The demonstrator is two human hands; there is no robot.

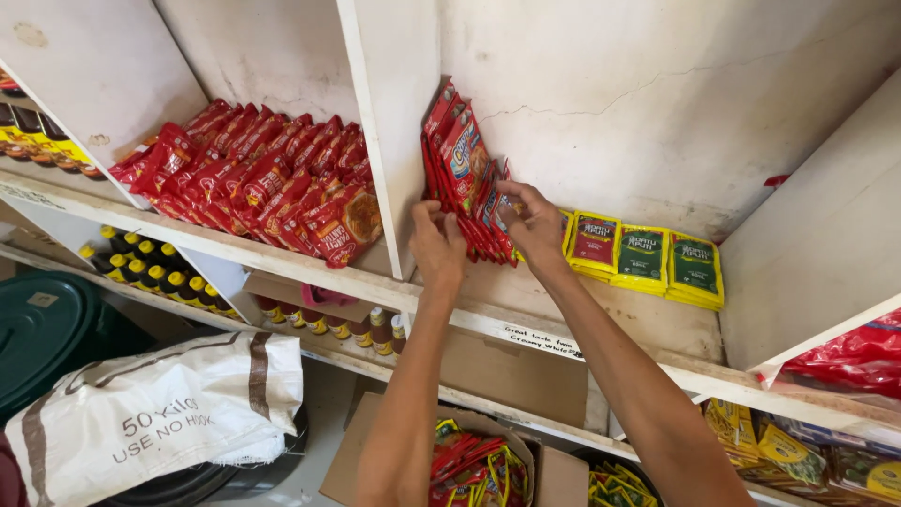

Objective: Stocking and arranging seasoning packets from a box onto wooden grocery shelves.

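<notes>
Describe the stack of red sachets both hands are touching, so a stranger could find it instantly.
Find the white shelf divider. Right of it, the red sachets stand on edge against it, with the left hand and right hand on them. Unlike the yellow-edged packets alongside, they are upright, not lying flat.

Soft, even daylight filled the scene, perhaps coming from behind the camera, and left the white back wall (pixel 657 103) bright without glare. Shadows were faint above but deepened under the lower shelf (pixel 488 324) and round the green drum (pixel 42 324). Straight shelf edges bowed toward the corners, and detail softened slightly there.
</notes>
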